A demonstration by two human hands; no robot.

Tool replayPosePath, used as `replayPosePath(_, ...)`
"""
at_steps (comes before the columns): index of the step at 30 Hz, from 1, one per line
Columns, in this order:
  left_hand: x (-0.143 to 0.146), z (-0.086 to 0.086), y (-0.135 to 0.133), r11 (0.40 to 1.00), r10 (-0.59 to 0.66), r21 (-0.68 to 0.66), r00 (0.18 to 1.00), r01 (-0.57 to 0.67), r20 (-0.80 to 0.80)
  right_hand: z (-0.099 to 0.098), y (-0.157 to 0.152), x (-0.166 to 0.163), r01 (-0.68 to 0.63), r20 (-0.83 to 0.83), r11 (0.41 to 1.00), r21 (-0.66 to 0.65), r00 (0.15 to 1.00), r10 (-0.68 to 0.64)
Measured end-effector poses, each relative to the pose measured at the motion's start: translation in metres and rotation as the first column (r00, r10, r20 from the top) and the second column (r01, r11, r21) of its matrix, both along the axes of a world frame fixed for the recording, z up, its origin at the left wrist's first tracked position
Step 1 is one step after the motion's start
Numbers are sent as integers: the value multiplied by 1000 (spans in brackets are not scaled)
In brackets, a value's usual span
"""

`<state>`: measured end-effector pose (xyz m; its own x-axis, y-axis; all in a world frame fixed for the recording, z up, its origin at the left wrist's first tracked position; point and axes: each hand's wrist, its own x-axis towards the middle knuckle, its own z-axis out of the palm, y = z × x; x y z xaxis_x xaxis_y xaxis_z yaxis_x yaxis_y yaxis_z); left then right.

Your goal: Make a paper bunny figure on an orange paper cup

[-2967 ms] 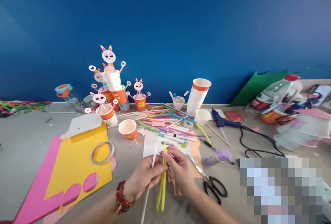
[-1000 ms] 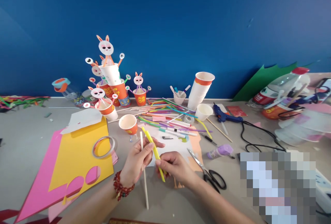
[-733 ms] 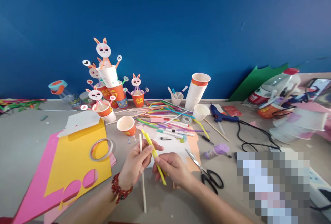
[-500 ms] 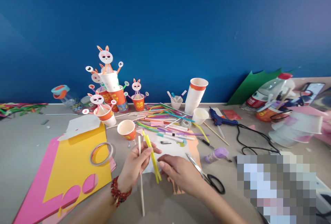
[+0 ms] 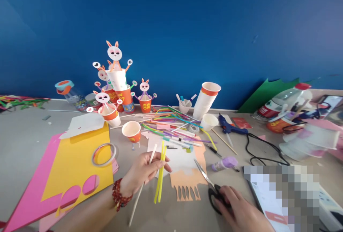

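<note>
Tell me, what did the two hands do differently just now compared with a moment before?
The right hand let go of the folded yellow straw and moved down to the right, onto the black handles of the scissors. The left hand still holds the yellow straw together with the white stick. The cups, paper and tape ring lie as before.

Desk is looking pretty chaotic: bunny cup figures (image 5: 115, 82) are standing stacked by the blue wall (image 5: 171, 28), a stack of paper cups (image 5: 205, 100) is leaning just right of a colourful straw pile (image 5: 171, 119), a blue glue gun (image 5: 227, 125) is lying with its black cord trailing, a tape ring (image 5: 104, 154) is sitting on yellow foam sheet (image 5: 72, 164), and a purple glue stick (image 5: 223, 163) is lying near the peach paper (image 5: 187, 185)
</note>
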<state>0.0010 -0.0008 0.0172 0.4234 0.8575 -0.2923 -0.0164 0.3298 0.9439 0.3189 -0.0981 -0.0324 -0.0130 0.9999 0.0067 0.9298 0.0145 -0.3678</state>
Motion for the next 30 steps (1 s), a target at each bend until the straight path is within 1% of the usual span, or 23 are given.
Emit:
replayPosePath(2,1,0,-1,999,-40,-19,999,39,-17,1,5,-1,24,1,1000,-14,1000,-24)
replayPosePath(3,1,0,-2,998,-61,-28,998,60,-22,3,6,0,33,-28,999,-41,999,-34)
replayPosePath(4,1,1,-2,996,-83,-37,996,82,-26,5,7,1,30,-86,996,-90,996,-37)
replayPosePath(5,1,1,-3,994,-104,-47,994,102,-30,7,8,2,21,-176,989,-147,983,-47)
replayPosePath(6,1,3,-3,991,-124,-56,992,122,-32,9,8,2,1,-293,978,-209,954,-64)
replayPosePath(7,1,4,-3,988,-145,-65,989,142,-31,11,8,0,-34,-423,963,-268,902,-86)
replayPosePath(9,2,7,-4,979,-191,-78,981,189,-22,16,8,-7,-128,-651,928,-351,745,-143)
replayPosePath(10,2,9,-5,973,-217,-81,976,215,-15,18,9,-13,-191,-725,911,-365,672,-150)
replayPosePath(11,3,11,-5,967,-244,-81,970,242,-8,20,11,-19,-228,-763,901,-368,628,-152)
replayPosePath(12,3,14,-6,959,-273,-84,962,272,-2,23,14,-25,-263,-791,899,-350,597,-133)
replayPosePath(15,4,21,-6,924,-364,-120,931,363,15,31,24,-39,-376,-837,877,-301,545,-53)
replayPosePath(17,4,25,-6,890,-424,-166,905,425,44,36,30,-44,-428,-851,850,-308,523,-46)
replayPosePath(19,3,29,-5,858,-468,-205,881,472,70,40,34,-48,-459,-852,826,-326,521,-47)
replayPosePath(21,3,32,-5,837,-495,-225,866,499,79,43,36,-51,-480,-853,811,-335,519,-45)
replayPosePath(24,3,34,-6,820,-518,-236,852,521,78,44,36,-54,-494,-868,800,-340,492,-65)
replayPosePath(28,3,34,-6,810,-533,-234,842,537,85,40,32,-51,-529,-897,776,-343,430,-103)
replayPosePath(30,3,34,-5,808,-537,-231,839,542,89,37,30,-49,-534,-905,776,-337,412,-109)
